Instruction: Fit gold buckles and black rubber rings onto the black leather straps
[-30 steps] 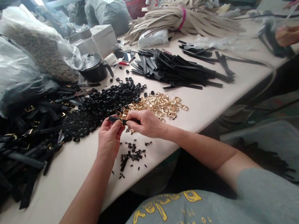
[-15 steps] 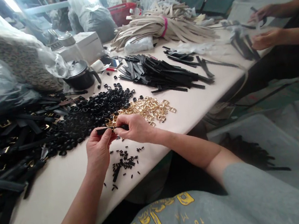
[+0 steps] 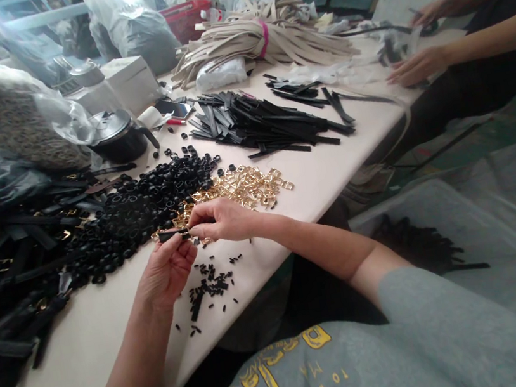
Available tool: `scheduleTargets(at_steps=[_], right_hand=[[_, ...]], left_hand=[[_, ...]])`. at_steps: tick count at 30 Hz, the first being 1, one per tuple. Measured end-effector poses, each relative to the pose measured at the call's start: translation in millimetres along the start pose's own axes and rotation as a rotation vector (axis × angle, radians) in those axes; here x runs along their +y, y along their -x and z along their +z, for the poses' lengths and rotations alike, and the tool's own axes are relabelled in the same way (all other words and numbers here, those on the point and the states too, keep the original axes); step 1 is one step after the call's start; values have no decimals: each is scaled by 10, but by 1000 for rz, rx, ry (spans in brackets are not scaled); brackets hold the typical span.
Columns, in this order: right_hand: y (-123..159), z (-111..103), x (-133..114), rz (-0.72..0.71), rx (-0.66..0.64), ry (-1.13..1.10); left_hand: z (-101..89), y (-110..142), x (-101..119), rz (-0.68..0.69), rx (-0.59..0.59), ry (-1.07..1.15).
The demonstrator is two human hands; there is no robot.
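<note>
My left hand (image 3: 167, 270) and my right hand (image 3: 223, 219) meet over the table, both pinched on a short black strap (image 3: 172, 235) with a gold buckle at its right end. Just beyond them lies a heap of gold buckles (image 3: 242, 186) and a larger heap of black rubber loops (image 3: 144, 203). Small black bits (image 3: 208, 287) are scattered on the table below my hands.
A pile of black straps (image 3: 262, 122) lies further back, and finished black straps (image 3: 4, 267) crowd the left. A black pot (image 3: 118, 136), white boxes, plastic bags and a tan strap bundle (image 3: 260, 42) stand behind. Another person's hands (image 3: 413, 66) work at the far right.
My hands have kept hold of the strap and shifted a little left and down in view as the camera swung. The other person's hands have come further into view.
</note>
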State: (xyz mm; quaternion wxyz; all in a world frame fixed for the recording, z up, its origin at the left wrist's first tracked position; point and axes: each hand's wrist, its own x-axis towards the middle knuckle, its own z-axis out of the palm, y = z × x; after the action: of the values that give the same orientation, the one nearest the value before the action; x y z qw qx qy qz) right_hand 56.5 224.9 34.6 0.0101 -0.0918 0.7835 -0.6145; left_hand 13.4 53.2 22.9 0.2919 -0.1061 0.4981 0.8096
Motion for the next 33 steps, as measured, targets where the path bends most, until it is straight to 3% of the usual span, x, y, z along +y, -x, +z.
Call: scheduleTargets(at_steps=[5,11,15,19,22,28,33], right_hand=[[-4,-50,-42,85,-124,-168],[24,-67,-82,152,-262,-163],[35,-18,-59,99,-160,-56],[33,3,-58,31,0,184],[29,-21,-72,-7,110,324],[32,-91,-75,-41,167,315],[55,-108,-96,-51,77,331]], left_hand=[[-31,30,10,-34,-94,-14],[-30,41,23,12,-231,-102],[-12,9,-21,144,-165,-167],[-13,-8,-84,304,-39,-202],[-23,-9,-87,387,-16,-199],[-32,-13,-48,361,-46,-118],[-13,56,-45,272,-150,-253]])
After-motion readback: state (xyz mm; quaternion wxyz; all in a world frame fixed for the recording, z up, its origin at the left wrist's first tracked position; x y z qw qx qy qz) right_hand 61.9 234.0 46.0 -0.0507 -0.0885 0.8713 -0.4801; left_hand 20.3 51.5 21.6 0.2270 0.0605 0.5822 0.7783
